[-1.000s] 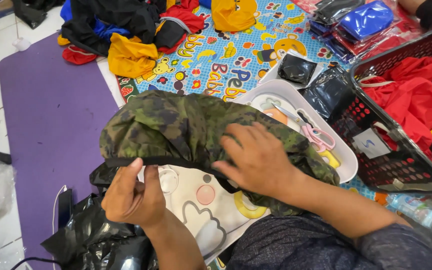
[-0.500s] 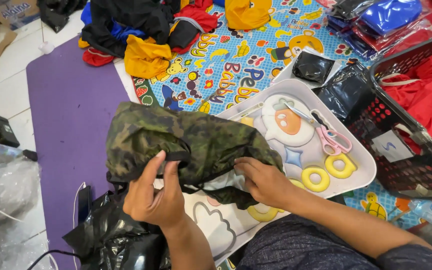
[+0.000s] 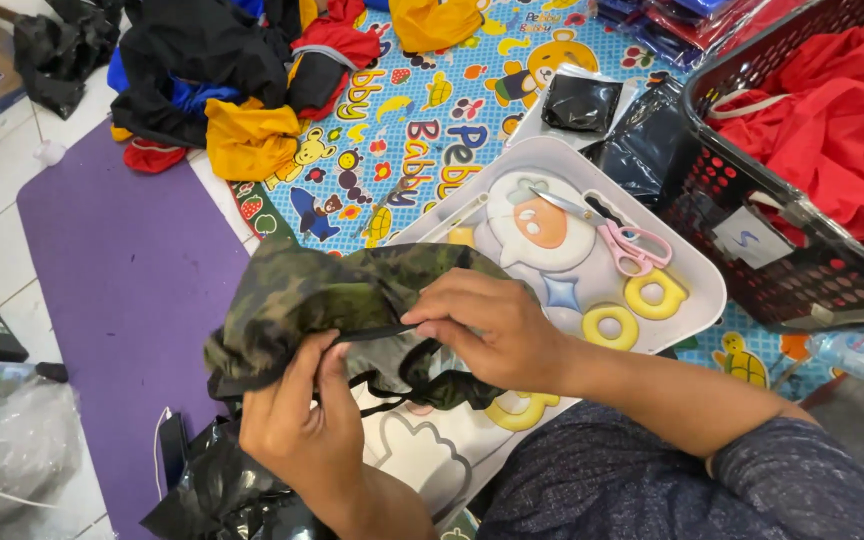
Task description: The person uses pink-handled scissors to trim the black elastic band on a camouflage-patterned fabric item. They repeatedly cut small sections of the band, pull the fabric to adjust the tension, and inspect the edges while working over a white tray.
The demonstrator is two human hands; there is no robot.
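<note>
A camouflage-patterned garment (image 3: 327, 295) with black trim is bunched up between my two hands, over the near end of a white cartoon-printed tray (image 3: 697, 275). My left hand (image 3: 297, 420) grips its lower black edge from below. My right hand (image 3: 487, 330) pinches the black trim and cloth at the middle. Pink-handled scissors (image 3: 622, 240) lie on the tray beyond my right hand.
A black mesh basket (image 3: 752, 200) of red and yellow clothes stands at the right. A heap of black, yellow and red garments (image 3: 222, 90) lies at the back on a colourful printed mat (image 3: 422, 130). Black plastic bags (image 3: 222, 490) sit by my left wrist on a purple mat (image 3: 112, 290).
The camouflage garment went from spread wide over the tray to gathered into a smaller bundle. My right hand shifted from pressing flat on it to pinching its black trim.
</note>
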